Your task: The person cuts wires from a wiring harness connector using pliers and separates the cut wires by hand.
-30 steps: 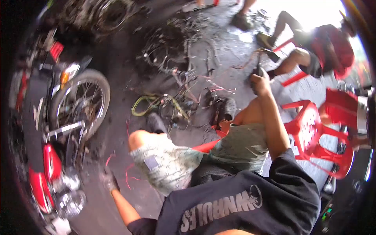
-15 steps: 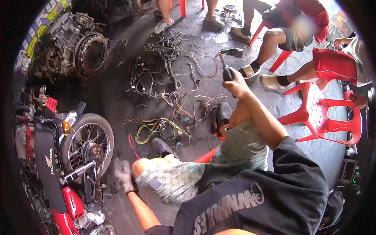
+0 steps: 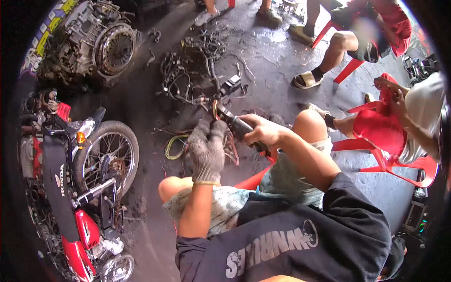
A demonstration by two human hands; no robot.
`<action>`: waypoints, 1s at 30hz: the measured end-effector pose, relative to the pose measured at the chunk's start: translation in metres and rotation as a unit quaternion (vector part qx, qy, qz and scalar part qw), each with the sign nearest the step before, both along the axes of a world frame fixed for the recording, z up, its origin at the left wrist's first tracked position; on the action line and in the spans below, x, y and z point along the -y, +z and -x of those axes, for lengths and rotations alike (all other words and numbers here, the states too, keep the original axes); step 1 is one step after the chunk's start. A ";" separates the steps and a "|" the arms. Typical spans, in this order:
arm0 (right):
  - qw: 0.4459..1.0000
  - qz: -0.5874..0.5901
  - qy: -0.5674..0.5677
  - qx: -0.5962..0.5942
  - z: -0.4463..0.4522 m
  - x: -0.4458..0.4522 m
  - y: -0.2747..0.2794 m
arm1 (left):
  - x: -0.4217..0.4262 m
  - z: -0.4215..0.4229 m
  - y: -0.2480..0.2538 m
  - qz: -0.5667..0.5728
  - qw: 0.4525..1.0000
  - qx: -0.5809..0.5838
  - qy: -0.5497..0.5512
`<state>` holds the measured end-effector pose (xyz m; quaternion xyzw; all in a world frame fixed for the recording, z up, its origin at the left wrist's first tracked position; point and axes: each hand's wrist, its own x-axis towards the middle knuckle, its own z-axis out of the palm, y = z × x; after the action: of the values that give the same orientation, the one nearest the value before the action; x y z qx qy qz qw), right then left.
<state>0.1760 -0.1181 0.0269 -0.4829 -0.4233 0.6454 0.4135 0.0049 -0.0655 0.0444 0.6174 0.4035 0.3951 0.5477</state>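
My left hand (image 3: 206, 150), in a grey knit glove, is raised in front of my knees with its fingers closed around thin wires (image 3: 214, 109). A black connector (image 3: 230, 85) hangs at the upper end of these wires. My bare right hand (image 3: 261, 129) grips a dark-handled tool (image 3: 238, 127), whose metal head meets the wires beside my gloved fingertips. Below and beyond my hands, a tangled wiring harness (image 3: 181, 84) and a yellow-green wire bundle (image 3: 174, 146) lie on the dark floor.
On the left are a red and black motorcycle (image 3: 87, 225) and a greasy engine (image 3: 75, 42). Seated people with red chairs (image 3: 418, 175) occupy the right, one in red shorts (image 3: 380, 131). A sandalled foot (image 3: 307, 79) rests on the floor, and more feet show at the top.
My gloved left hand has come up from the floor at the left to the wires. My right hand has brought the tool and connector down and left to meet it.
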 end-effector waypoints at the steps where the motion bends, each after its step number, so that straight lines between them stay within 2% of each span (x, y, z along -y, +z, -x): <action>1: 0.999 0.034 0.026 0.030 0.001 0.000 -0.006 | 0.001 0.001 -0.008 0.022 0.998 -0.050 0.040; 2: 0.995 0.064 0.052 0.062 0.001 -0.003 -0.010 | -0.001 0.002 -0.012 0.070 0.994 -0.041 0.076; 4: 0.994 0.072 0.059 0.056 0.003 -0.007 -0.018 | -0.005 0.004 -0.014 0.056 0.993 0.018 0.099; 5: 0.994 0.077 0.062 0.050 0.005 -0.008 -0.022 | -0.008 0.007 -0.009 0.103 0.989 0.028 0.107; 6: 0.994 0.080 0.063 0.047 0.006 -0.008 -0.024 | -0.012 0.010 -0.008 0.095 0.989 0.032 0.105; 9: 0.994 0.000 0.066 0.088 0.012 -0.008 -0.032 | -0.019 0.019 -0.028 0.136 0.980 0.063 0.134; 12: 0.989 -0.045 0.072 0.123 0.016 -0.007 -0.033 | -0.017 0.020 -0.030 0.081 0.979 0.051 0.182; 15: 0.977 -0.093 0.052 0.185 0.017 -0.005 -0.025 | -0.014 0.021 -0.021 0.147 0.967 0.085 0.187; 17: 0.971 -0.082 0.064 0.216 0.017 -0.006 -0.015 | -0.016 0.023 -0.022 0.202 0.950 0.131 0.199; 19: 0.960 -0.068 0.092 0.257 0.015 -0.009 -0.012 | -0.014 0.026 -0.017 0.204 0.950 0.123 0.200; 20: 0.959 -0.068 0.095 0.257 0.015 -0.010 -0.019 | -0.014 0.028 -0.016 0.203 0.952 0.115 0.199; 22: 0.977 -0.064 0.098 0.179 0.017 -0.011 -0.037 | -0.019 0.035 -0.020 0.202 0.951 0.126 0.197; 24: 0.976 -0.030 0.131 0.173 0.019 -0.011 -0.035 | -0.023 0.041 -0.018 0.200 0.951 0.135 0.193; 26: 0.991 -0.063 0.087 0.079 0.026 -0.010 -0.040 | -0.025 0.044 -0.014 0.208 0.954 0.127 0.177; 28: 0.990 -0.040 0.095 0.093 0.028 -0.011 -0.033 | -0.030 0.044 -0.022 0.185 0.958 0.125 0.179; 30: 0.993 -0.108 -0.024 0.030 0.035 -0.013 -0.037 | -0.028 0.037 -0.012 0.165 0.963 0.121 0.178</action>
<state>0.1409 -0.1051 -0.0105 -0.4648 -0.4905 0.5712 0.4659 -0.0322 -0.0375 0.0321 0.3844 0.4970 0.4863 0.6073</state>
